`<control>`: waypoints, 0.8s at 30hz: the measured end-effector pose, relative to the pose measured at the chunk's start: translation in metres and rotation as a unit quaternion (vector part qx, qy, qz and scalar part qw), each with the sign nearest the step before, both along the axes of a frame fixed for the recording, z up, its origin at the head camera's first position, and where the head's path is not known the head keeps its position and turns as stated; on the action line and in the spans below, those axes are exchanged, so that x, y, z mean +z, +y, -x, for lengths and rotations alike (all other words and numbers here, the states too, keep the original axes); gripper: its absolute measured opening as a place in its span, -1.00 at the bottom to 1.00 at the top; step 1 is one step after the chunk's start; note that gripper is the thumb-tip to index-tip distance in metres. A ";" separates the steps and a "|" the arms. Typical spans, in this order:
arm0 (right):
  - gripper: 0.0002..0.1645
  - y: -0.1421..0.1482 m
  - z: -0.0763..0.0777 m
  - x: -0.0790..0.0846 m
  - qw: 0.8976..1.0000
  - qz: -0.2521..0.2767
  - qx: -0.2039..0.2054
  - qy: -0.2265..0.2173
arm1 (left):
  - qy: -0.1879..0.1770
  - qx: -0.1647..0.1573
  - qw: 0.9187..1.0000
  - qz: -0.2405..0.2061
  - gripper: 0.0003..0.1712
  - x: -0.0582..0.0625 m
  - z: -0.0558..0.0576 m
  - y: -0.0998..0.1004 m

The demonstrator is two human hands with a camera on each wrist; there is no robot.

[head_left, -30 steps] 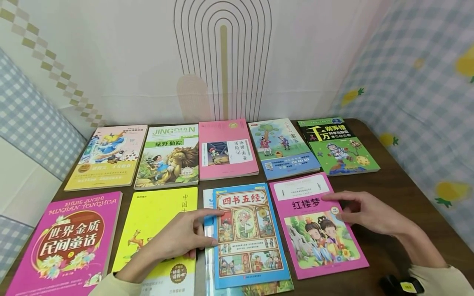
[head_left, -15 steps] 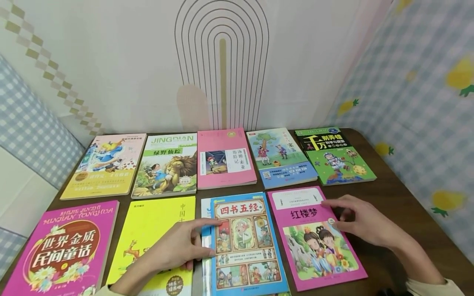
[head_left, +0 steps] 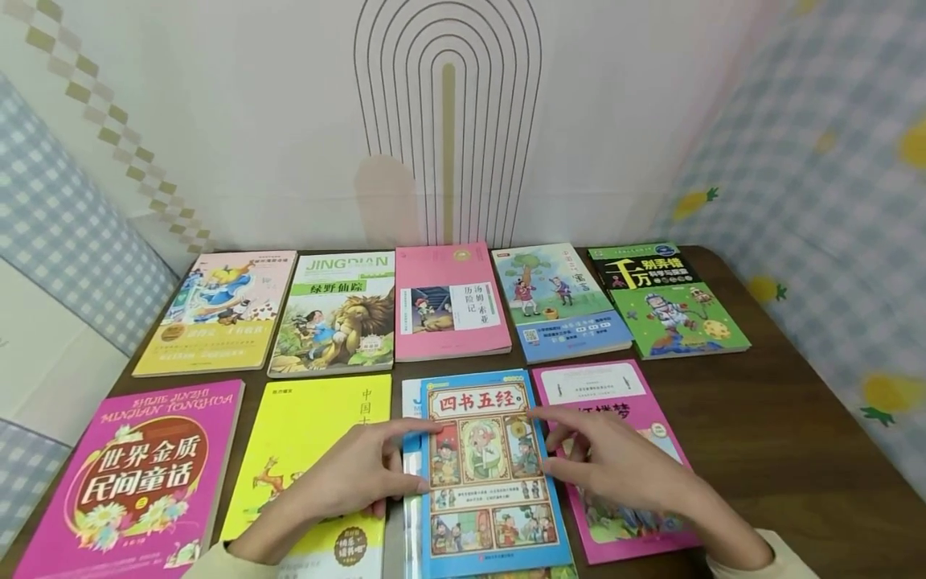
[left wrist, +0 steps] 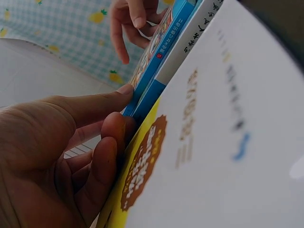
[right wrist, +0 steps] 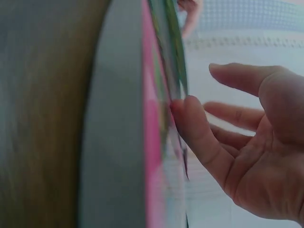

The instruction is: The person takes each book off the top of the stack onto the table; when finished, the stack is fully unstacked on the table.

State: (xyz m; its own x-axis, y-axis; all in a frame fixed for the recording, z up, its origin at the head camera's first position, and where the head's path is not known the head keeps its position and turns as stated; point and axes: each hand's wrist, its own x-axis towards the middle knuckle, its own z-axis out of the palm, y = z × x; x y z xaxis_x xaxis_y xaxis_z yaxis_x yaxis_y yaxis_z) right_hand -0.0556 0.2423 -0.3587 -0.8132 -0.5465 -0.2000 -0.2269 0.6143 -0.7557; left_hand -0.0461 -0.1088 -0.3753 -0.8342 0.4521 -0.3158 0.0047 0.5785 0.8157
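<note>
A blue comic-style book (head_left: 481, 474) lies on top of another blue-and-white book (head_left: 412, 466), slightly shifted to the right of it. My left hand (head_left: 354, 470) touches its left edge with thumb and index finger, the other fingers bent. In the left wrist view the thumb of my left hand (left wrist: 61, 137) rests against the blue spine. Over the pink book (head_left: 629, 527), my right hand (head_left: 615, 462) has index fingertip and thumb at the blue book's right edge, spread apart. The right wrist view has my right hand (right wrist: 256, 147) with thumb raised and fingers loosely bent.
A yellow book (head_left: 318, 410) lies under my left forearm, with a magenta book (head_left: 145, 474) at far left. Several books stand in a back row, from a pink-and-yellow one (head_left: 217, 314) to a green-and-black one (head_left: 669, 301). The dark wooden table (head_left: 781, 434) extends right, before a curtain (head_left: 615, 121).
My right hand has moved left from the pink book's right edge to the blue book's right edge. My left hand stays at the blue book's left edge. The head view shifts slightly.
</note>
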 end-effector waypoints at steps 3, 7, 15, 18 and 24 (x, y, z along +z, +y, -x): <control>-0.16 -0.009 -0.001 -0.002 0.999 -0.021 -0.036 0.005 | 0.010 -0.001 1.000 0.001 -0.25 0.001 0.001 0.002; -0.05 -0.015 -0.006 -0.005 0.997 -0.024 -0.069 0.003 | 0.004 -0.007 1.000 -0.003 -0.25 0.001 0.000 0.004; 0.05 -0.031 -0.008 -0.008 0.991 -0.084 -0.094 0.053 | 0.013 -0.004 1.000 -0.003 -0.25 0.000 0.000 0.003; 0.09 -0.034 -0.005 -0.010 0.991 -0.072 -0.109 0.042 | 0.011 -0.002 1.000 -0.003 -0.25 0.000 0.000 0.002; 0.15 -0.032 0.000 -0.013 0.991 -0.002 -0.127 -0.029 | 0.003 0.000 1.000 -0.004 -0.22 0.000 -0.001 0.001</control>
